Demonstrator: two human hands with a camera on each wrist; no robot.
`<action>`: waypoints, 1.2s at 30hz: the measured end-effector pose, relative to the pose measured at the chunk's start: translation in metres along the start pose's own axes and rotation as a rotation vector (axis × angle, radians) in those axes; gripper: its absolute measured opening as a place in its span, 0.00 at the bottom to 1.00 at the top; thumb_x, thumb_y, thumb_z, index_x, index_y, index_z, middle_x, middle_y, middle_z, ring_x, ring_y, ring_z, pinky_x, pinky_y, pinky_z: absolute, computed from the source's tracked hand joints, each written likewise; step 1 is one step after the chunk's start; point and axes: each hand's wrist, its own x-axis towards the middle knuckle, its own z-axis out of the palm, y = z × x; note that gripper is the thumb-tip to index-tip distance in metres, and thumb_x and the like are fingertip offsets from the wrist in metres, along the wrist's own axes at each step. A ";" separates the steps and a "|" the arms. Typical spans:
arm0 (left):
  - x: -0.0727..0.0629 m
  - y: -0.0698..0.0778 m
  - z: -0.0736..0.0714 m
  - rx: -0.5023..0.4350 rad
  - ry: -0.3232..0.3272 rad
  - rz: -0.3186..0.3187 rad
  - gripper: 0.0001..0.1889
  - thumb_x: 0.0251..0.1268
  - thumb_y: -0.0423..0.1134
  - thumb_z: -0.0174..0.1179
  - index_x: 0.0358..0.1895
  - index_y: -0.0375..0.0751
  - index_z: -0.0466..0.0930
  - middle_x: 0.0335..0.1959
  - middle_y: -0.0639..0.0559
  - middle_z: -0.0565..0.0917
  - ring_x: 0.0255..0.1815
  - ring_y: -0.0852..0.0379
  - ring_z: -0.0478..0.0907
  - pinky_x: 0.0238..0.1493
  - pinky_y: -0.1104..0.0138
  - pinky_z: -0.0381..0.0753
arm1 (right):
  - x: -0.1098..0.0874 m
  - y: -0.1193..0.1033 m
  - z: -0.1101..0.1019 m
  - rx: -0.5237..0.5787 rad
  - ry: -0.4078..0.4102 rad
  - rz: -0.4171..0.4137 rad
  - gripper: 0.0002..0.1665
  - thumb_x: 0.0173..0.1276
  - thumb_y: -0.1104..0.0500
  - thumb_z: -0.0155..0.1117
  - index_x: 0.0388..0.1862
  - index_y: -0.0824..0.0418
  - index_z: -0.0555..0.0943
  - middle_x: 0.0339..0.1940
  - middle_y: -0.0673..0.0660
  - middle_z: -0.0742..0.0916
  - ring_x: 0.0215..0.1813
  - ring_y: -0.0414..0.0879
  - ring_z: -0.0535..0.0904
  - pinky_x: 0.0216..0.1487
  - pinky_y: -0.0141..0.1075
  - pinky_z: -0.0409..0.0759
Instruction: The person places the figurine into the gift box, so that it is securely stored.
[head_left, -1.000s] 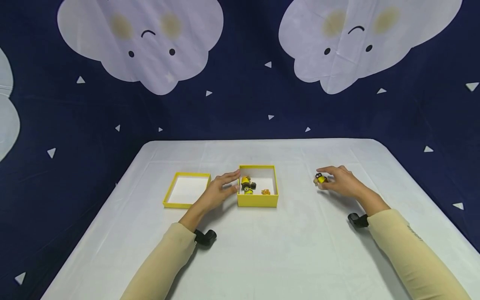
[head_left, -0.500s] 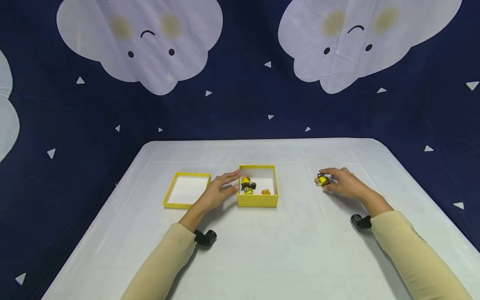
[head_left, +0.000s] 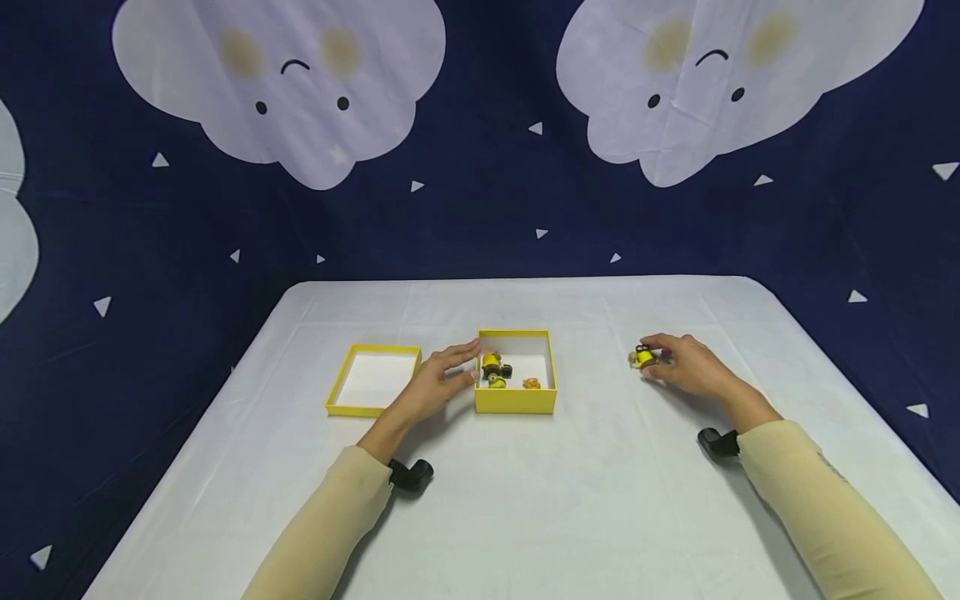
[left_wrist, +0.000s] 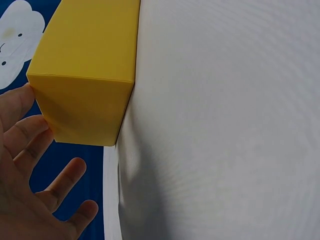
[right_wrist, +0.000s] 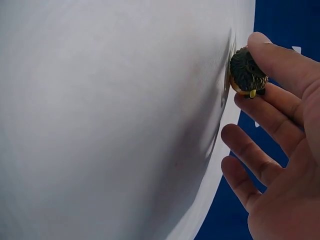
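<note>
My right hand (head_left: 693,365) pinches a small yellow-and-dark toy figurine (head_left: 645,357) at the right of the table. In the right wrist view the figurine's dark, textured side (right_wrist: 246,70) shows between thumb and fingers, close over the white cloth, while the other fingers stay loosely spread. A small tan bit shows at its left end in the head view. At the middle, my left hand (head_left: 435,387) rests extended fingers on the left wall of a yellow box (head_left: 516,402). The left wrist view shows fingertips (left_wrist: 42,122) right at the box's side.
Inside the box lie several little toys: a yellow figurine (head_left: 492,362), another one (head_left: 497,382) in front of it and an orange piece (head_left: 532,383). A yellow-rimmed lid (head_left: 371,379) lies upturned left of the box. Behind the table (head_left: 570,500) hangs a dark blue cloth (head_left: 480,225).
My right hand has shifted a little to the right, and the figurine has turned between its fingers. The left hand, box and lid stay put.
</note>
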 end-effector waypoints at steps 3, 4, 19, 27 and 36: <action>0.000 0.001 0.000 -0.002 0.004 0.004 0.26 0.67 0.41 0.57 0.67 0.42 0.67 0.72 0.58 0.64 0.74 0.46 0.55 0.74 0.47 0.49 | 0.001 0.000 0.001 0.003 -0.002 0.012 0.37 0.61 0.46 0.66 0.65 0.60 0.70 0.54 0.70 0.80 0.55 0.63 0.73 0.52 0.58 0.71; 0.000 0.001 0.000 -0.003 0.004 0.005 0.26 0.67 0.41 0.57 0.67 0.42 0.67 0.72 0.58 0.64 0.74 0.46 0.55 0.74 0.47 0.50 | 0.001 -0.001 0.001 0.005 -0.005 0.015 0.37 0.61 0.46 0.66 0.65 0.60 0.70 0.54 0.70 0.80 0.56 0.64 0.73 0.53 0.58 0.70; 0.000 0.000 0.000 -0.001 0.006 0.013 0.25 0.67 0.41 0.56 0.67 0.42 0.67 0.72 0.57 0.65 0.74 0.45 0.57 0.73 0.46 0.53 | -0.002 -0.017 0.000 0.056 0.037 0.015 0.38 0.59 0.41 0.66 0.65 0.56 0.72 0.58 0.68 0.80 0.64 0.68 0.68 0.60 0.62 0.65; 0.000 0.001 -0.001 0.008 0.012 0.015 0.25 0.67 0.41 0.56 0.67 0.43 0.67 0.72 0.58 0.65 0.73 0.46 0.58 0.73 0.46 0.52 | 0.000 -0.038 -0.002 0.064 0.093 -0.030 0.36 0.58 0.41 0.67 0.63 0.55 0.74 0.56 0.67 0.82 0.57 0.64 0.75 0.52 0.55 0.72; 0.000 0.000 0.000 0.005 0.012 0.022 0.25 0.67 0.41 0.57 0.67 0.42 0.67 0.72 0.58 0.65 0.74 0.45 0.56 0.74 0.46 0.50 | 0.002 -0.065 0.001 0.077 0.118 -0.045 0.35 0.57 0.43 0.69 0.63 0.53 0.75 0.49 0.59 0.85 0.48 0.53 0.78 0.40 0.40 0.72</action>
